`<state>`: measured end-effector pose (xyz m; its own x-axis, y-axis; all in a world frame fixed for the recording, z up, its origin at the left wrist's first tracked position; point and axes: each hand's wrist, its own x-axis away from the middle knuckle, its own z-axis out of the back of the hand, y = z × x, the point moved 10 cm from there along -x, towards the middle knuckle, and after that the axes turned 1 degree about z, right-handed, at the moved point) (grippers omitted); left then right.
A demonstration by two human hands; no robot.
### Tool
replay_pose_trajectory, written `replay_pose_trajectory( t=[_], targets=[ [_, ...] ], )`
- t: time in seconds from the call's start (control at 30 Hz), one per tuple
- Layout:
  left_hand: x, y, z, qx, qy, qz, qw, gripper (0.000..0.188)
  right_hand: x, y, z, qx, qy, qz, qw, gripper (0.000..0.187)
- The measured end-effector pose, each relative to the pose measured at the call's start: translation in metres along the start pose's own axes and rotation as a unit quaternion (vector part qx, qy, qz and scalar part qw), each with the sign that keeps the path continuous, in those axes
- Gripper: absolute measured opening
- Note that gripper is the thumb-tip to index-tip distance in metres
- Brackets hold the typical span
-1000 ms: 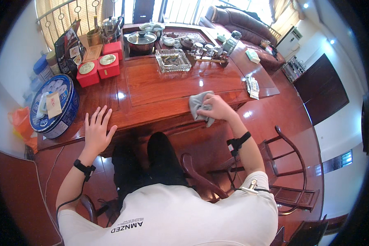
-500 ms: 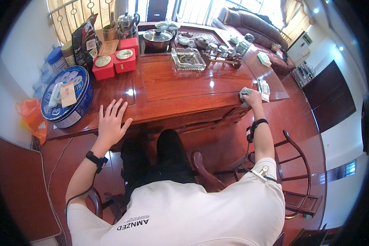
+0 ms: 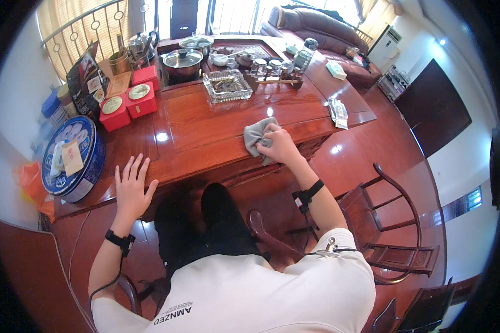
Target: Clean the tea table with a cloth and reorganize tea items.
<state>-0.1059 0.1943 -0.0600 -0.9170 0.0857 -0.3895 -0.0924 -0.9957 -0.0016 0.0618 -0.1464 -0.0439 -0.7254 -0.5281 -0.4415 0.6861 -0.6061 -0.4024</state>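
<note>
My right hand [image 3: 278, 145] grips a crumpled grey cloth [image 3: 256, 133] and presses it on the polished reddish-brown wooden table [image 3: 205, 131], close to the front edge. My left hand [image 3: 131, 188] lies flat at the table's near left edge, fingers spread, holding nothing. To its left stands a round blue biscuit tin [image 3: 97, 145] with a small tan packet [image 3: 72, 157] on its lid. Beyond my right hand, toward the right end of the table, rests a white packet [image 3: 338, 113].
A glass ashtray [image 3: 228, 87], red tins [image 3: 115, 115], a lidded pot [image 3: 182, 60] and small jars [image 3: 274, 67] stand along the far side. An orange bag [image 3: 30, 180] hangs beside the tin. A wooden chair [image 3: 411, 222] is on the right, a leather sofa [image 3: 316, 30] farther back.
My right hand has swept the cloth leftward along the table from the right end to nearer the middle. My left hand stays flat on the edge. The whole view has shifted slightly.
</note>
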Motion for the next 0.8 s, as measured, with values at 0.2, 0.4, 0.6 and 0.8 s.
replay_pose_trajectory(
  t=[0.2, 0.4, 0.6, 0.8],
  targets=[
    [-0.007, 0.007, -0.001, 0.004, -0.017, 0.001, 1.0, 0.058, 0.019, 0.14, 0.078, 0.155, 0.036, -0.17, 0.973, 0.038],
    [-0.007, 0.003, 0.001, 0.007, -0.031, 0.002, 1.0, 0.06, 0.035, 0.26, 0.14, 0.246, 0.035, -0.235, 0.94, 0.042],
    [-0.007, 0.002, -0.002, -0.006, -0.03, -0.003, 1.0, 0.062, 0.059, 0.359, 0.19, 0.305, 0.009, -0.321, 0.897, 0.041],
    [-0.01, 0.004, -0.001, -0.014, -0.037, 0.0, 0.999, 0.06, -0.001, 0.352, 0.166, 0.218, -0.062, -0.222, 0.948, 0.039]
  ],
)
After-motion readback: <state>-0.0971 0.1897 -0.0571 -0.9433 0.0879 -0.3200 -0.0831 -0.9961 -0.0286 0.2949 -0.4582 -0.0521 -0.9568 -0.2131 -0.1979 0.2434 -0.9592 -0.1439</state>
